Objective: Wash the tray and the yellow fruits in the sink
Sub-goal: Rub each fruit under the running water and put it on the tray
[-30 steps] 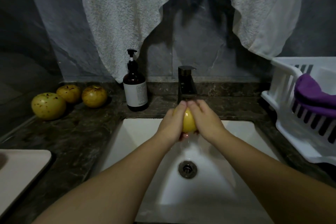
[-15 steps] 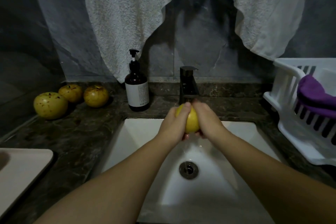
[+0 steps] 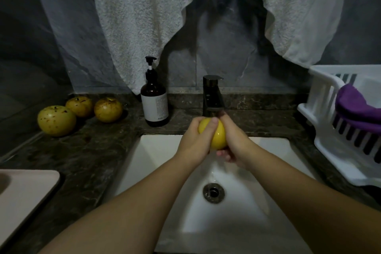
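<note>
Over the white sink, just below the dark faucet, both hands cup one smooth yellow fruit between them; the left hand curls round its left side with the thumb across the top, the right hand wraps its right side and underside; water runs down toward the drain; three spotted yellow fruits sit together on the dark table at left, near a brown pump bottle; a beige tray lies at the near left edge; a white dish rack holding a purple cloth stands at right.
</note>
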